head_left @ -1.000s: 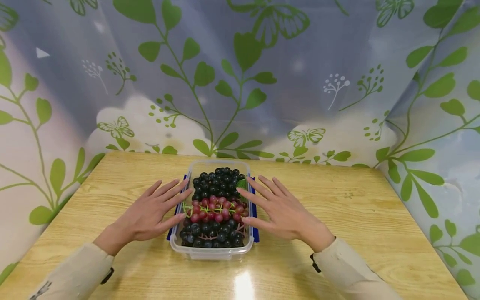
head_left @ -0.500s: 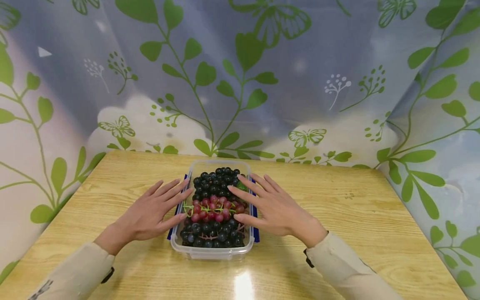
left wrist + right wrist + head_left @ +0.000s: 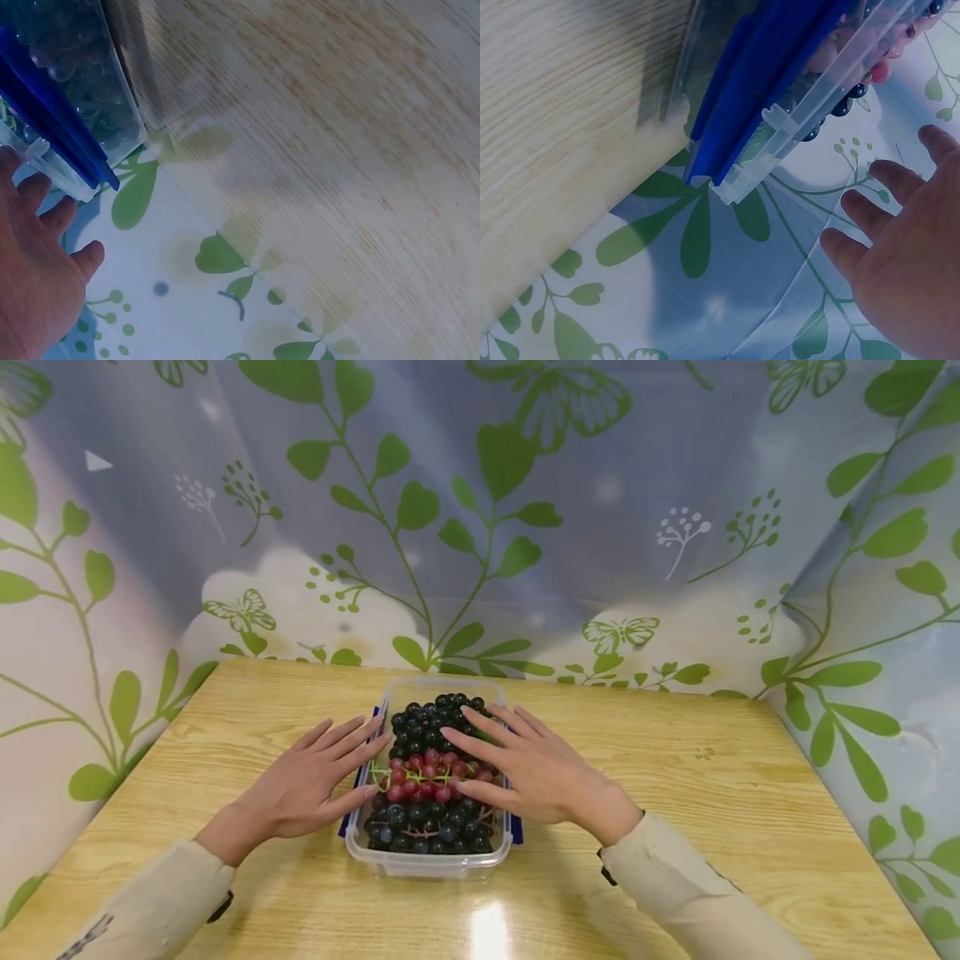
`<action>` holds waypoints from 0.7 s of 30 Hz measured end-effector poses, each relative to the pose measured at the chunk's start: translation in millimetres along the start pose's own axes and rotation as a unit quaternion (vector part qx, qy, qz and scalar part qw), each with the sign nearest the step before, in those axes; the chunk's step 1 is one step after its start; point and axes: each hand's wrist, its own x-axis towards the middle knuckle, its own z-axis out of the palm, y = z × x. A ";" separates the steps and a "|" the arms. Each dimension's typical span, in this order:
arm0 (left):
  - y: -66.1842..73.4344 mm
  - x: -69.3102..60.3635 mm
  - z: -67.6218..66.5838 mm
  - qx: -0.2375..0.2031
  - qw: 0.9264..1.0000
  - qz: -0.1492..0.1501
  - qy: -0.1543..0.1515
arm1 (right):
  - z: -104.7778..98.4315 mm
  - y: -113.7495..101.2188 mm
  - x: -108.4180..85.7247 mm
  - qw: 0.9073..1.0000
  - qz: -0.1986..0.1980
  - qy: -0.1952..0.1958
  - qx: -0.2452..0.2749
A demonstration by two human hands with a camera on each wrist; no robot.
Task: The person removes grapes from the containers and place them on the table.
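Two pale sleeves, the left (image 3: pixel 153 902) and the right (image 3: pixel 697 893), come in from the near side, a black band showing at each cuff. The left hand (image 3: pixel 307 785) is palm down, fingers straight and spread, holding nothing; its fingertips lie at the left rim of a clear box (image 3: pixel 427 860), and whether they touch it cannot be told. The right hand (image 3: pixel 540 772), also flat with fingers spread and nothing in its grasp, reaches over the box's right rim, apart from it, fingertips above the fruit.

The box sits mid-table between the hands, blue flaps (image 3: pixel 56 105) hanging at its sides. Inside, near to far, are dark grapes (image 3: pixel 427 831), red grapes (image 3: pixel 423 777) on green stems, then a second dark bunch (image 3: pixel 423 727), heaped above the rim. The wood-grain table (image 3: pixel 637 893) ends at a cloth (image 3: pixel 622 527) printed with green leaves and butterflies.
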 end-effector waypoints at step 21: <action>-0.2 0.8 -1.8 0.003 1.000 -0.006 -0.009 | 0.6 -17.3 19.4 0.999 -0.025 -0.033 -0.014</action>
